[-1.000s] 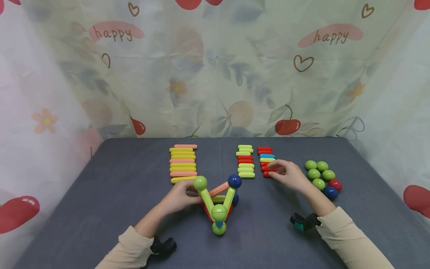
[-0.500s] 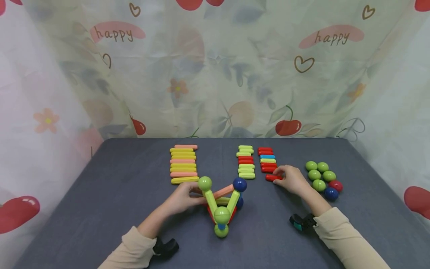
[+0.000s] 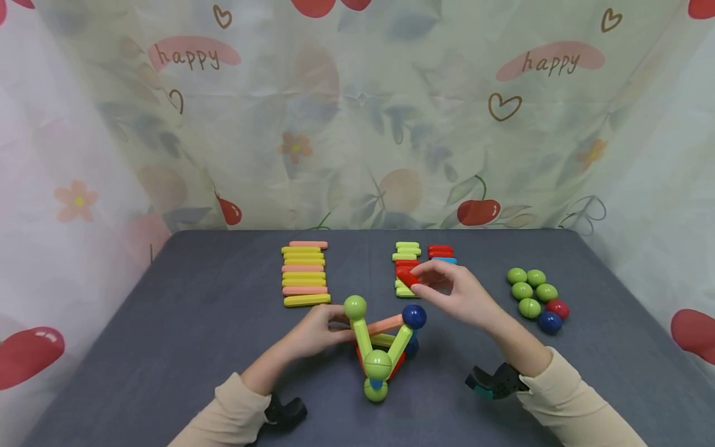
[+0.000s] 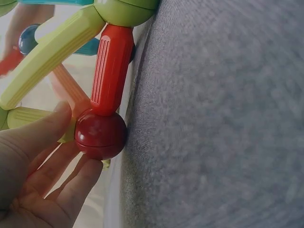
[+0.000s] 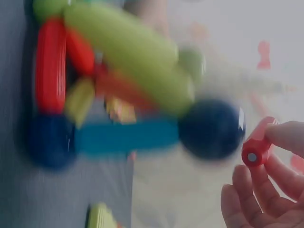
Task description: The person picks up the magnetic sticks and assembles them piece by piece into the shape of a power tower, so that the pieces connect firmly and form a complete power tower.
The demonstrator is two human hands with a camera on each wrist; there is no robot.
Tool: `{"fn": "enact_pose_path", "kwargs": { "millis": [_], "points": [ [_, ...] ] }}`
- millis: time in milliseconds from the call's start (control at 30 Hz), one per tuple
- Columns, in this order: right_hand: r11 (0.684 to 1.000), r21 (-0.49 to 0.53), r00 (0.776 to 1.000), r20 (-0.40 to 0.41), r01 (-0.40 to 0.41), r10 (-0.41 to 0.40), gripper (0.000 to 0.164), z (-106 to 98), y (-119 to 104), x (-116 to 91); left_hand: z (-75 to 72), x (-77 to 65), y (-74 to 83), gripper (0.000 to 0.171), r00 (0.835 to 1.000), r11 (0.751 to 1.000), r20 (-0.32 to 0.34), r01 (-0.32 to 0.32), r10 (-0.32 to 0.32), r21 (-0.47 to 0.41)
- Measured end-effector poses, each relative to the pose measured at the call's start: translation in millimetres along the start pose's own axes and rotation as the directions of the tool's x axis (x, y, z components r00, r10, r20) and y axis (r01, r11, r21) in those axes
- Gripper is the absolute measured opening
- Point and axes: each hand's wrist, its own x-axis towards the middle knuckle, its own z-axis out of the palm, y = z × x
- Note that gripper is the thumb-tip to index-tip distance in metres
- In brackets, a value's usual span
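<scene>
Red and faceted, the short plastic rod (image 3: pixel 408 277) pinched in the right hand (image 3: pixel 462 293), just right of centre, is probably best offered end-first to the multicoloured ball-and-rod frame (image 3: pixel 377 364), lower centre, which the left hand (image 3: pixel 319 333) grips against tipping.

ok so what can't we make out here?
- Head: near part of the right-hand row of rods, covered by the right hand.
- Head: right end of the held red rod, hidden by fingers.
- Left wrist: top of the green ball, cut off by the upper edge.
- Right wrist: surface detail on the blue rod, lost to blur.
</scene>
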Motion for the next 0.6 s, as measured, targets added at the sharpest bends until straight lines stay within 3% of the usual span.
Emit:
{"fn": "enact_pose_path", "kwargs": {
  "millis": [133,333,600],
  "points": [
    [0.998,0.027,0.997,0.046,0.056,-0.057,0.023,16.5,-14.9,-4.0,-0.6,0.2,-1.0,0.027,1.0,1.0,-0.001,0.004,-0.004,-0.01],
    [0.996,0.034,0.994,0.064,0.087,-0.089,0.021,29.3,-15.7,-5.6,-4.3,-0.5,-4.9,0.03,1.0,0.999,0.014,-0.007,0.008,-0.052],
    [0.996,-0.003,0.993,0.078,0.086,-0.085,0.022,34.2,-18.8,-5.2,-22.6,-5.7,3.5,0.037,0.997,0.97,0.057,-0.045,0.06,-0.24]
  ]
}}
